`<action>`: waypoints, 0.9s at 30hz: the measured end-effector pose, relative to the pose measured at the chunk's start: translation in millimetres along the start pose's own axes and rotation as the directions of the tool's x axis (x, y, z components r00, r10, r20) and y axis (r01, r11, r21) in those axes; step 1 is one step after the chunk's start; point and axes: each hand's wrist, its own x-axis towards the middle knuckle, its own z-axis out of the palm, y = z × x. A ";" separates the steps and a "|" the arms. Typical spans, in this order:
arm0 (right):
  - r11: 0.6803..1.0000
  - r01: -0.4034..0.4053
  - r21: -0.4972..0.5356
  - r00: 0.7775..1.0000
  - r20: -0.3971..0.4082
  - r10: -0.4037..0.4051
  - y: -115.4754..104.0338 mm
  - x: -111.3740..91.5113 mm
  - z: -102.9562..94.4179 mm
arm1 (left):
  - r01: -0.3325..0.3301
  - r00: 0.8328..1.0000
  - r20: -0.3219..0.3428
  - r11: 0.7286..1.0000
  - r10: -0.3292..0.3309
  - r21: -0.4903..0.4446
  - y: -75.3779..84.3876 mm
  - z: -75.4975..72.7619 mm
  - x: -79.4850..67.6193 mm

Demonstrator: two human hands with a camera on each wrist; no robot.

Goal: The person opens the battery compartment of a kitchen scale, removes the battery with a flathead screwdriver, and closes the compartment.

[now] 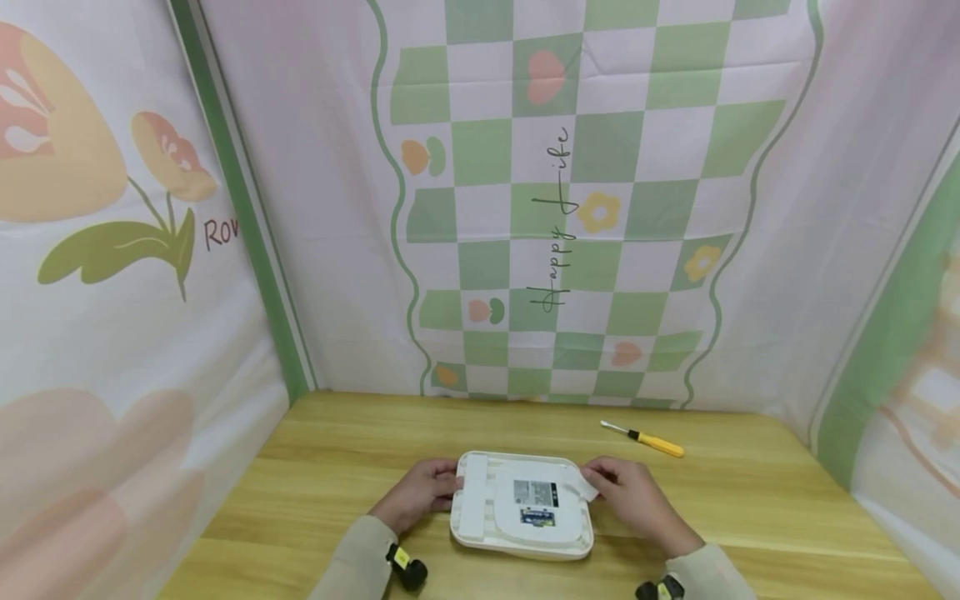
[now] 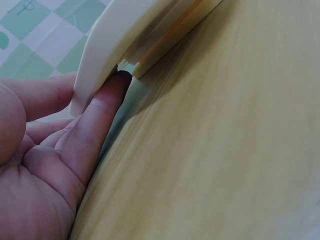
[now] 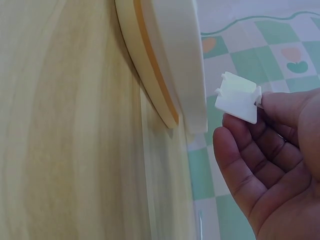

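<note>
A white flat device (image 1: 507,512) with rounded corners lies underside up on the table. Its underside carries a grey printed label (image 1: 534,492), a raised white strip (image 1: 473,497) along the left side, and an uncovered compartment with batteries (image 1: 537,517). My left hand (image 1: 420,493) grips the device's left edge, thumb above and a finger tucked beneath, as the left wrist view shows. Between thumb and fingers my right hand (image 1: 633,497) pinches a small white battery cover (image 3: 237,98) with little tabs, held over the device's right edge. In the right wrist view the cover is apart from the device.
A screwdriver (image 1: 652,441) with a yellow and black handle lies behind the right hand. The wooden table (image 1: 360,429) meets a patterned cloth (image 1: 487,208) at the back, and cloth walls stand at both sides.
</note>
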 end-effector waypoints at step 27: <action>0.999 -0.029 -0.039 0.998 -0.050 0.027 12.6 2.5 -8.8 | 0.006 1.000 0.003 1.000 -0.006 -0.004 1.0 -1.5 -0.4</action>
